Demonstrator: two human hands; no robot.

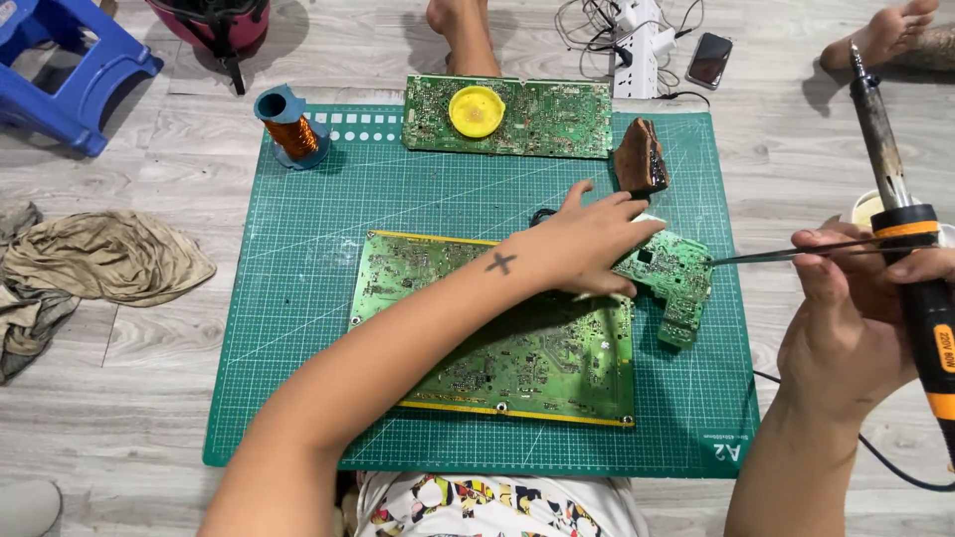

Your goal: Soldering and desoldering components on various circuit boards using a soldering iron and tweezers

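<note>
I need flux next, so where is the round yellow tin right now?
In the head view, the round yellow tin sits on the far green circuit board, at the cutting mat's top edge, right of the copper wire spool.

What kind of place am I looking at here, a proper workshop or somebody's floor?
Probably an improvised electronics repair spot on a home floor: a green cutting mat lies on wood-look flooring, circuit boards rest on it, and the right hand holds a soldering iron.

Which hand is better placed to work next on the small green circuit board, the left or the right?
The right hand, probably. It holds the tweezers, whose tip already reaches the small green circuit board, plus the soldering iron. The left hand lies flat on that board, pinning it.
</note>
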